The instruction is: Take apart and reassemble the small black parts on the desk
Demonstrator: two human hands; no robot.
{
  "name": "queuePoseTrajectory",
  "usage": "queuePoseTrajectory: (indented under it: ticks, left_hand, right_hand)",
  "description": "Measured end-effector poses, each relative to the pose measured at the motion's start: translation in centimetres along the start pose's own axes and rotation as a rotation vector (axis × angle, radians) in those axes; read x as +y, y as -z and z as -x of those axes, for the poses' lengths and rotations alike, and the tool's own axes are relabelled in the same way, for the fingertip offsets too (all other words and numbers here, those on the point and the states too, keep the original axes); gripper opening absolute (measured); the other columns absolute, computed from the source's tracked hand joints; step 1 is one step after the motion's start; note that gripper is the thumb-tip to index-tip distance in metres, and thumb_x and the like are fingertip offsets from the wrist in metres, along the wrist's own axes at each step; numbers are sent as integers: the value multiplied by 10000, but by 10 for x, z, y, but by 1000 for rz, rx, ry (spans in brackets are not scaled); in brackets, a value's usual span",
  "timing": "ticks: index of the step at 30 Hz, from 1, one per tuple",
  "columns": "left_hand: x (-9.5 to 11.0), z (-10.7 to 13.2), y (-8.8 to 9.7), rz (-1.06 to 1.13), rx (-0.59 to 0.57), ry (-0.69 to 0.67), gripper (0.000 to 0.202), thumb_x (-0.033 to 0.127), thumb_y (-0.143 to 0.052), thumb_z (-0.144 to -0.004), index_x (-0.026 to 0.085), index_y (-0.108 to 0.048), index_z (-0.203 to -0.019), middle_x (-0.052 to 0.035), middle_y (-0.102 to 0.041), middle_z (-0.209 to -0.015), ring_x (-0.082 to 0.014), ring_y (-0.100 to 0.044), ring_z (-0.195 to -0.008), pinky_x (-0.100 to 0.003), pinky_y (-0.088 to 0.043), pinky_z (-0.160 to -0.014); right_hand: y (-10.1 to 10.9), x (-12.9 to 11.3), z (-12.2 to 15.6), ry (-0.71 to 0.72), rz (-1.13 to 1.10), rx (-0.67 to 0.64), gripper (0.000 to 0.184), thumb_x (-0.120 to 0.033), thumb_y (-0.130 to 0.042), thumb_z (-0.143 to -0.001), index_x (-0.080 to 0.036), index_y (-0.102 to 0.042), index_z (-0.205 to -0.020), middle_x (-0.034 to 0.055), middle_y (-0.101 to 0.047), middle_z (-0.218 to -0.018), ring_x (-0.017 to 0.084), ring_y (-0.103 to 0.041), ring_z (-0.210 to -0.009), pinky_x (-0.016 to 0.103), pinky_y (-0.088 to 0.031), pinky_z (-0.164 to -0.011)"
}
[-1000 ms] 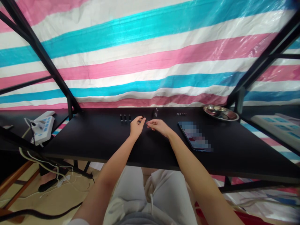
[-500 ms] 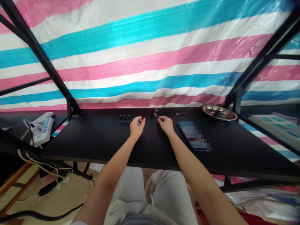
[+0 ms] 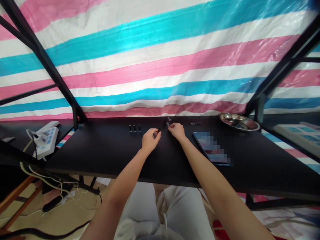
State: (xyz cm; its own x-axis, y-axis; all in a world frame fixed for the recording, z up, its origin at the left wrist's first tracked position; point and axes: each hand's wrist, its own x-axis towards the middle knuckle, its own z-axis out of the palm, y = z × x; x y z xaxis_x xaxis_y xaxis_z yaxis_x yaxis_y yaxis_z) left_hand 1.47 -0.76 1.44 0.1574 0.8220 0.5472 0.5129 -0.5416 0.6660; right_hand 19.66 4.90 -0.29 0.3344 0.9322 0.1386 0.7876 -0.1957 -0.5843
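Observation:
My left hand (image 3: 150, 140) rests on the black table (image 3: 105, 150), fingers curled round a small dark part (image 3: 158, 131) that shows at the fingertips. My right hand (image 3: 177, 130) reaches farther back, its fingertips pinched at a little cluster of small dark and silver parts (image 3: 168, 120) near the table's far edge. Three small black cylinders (image 3: 134, 128) stand upright in a row just left of my left hand.
A phone (image 3: 211, 152) lies flat to the right of my hands. A row of tiny parts (image 3: 195, 123) sits behind it, and a metal dish (image 3: 239, 122) stands at the far right. A white power strip (image 3: 45, 136) with cables is at the left. Striped tarpaulin hangs behind.
My right hand has moved away from the left hand, back and right to the small cluster of parts. The left hand stays curled in about the same place.

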Motion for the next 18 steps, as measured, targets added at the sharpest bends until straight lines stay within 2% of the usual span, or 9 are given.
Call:
queuePoseTrajectory:
  ticks: [11,18]
  left_hand:
    - [4,2,0,-6,-26,-51,199,325,-516,-811,168,-607,-894,5,-584,-744,-57,-421,-504,-202,-403,-567]
    - [4,2,0,-16,-36,-33,193,322,-518,-807,175,-609,-893,2,-590,-751,-61,-434,-513,-201,-408,-569]
  right_hand:
    - [33,-15,-14,27,115,-308,133,-109,-665,-595,-121,-694,-723,74,-676,-714,160,-622,-699,191,-432,-595]
    - [32,-16,-20,20,79,-329,91,-193,-692,-623,-111,-675,-660,58,-646,-606,139,-596,-630,197,-423,-574]
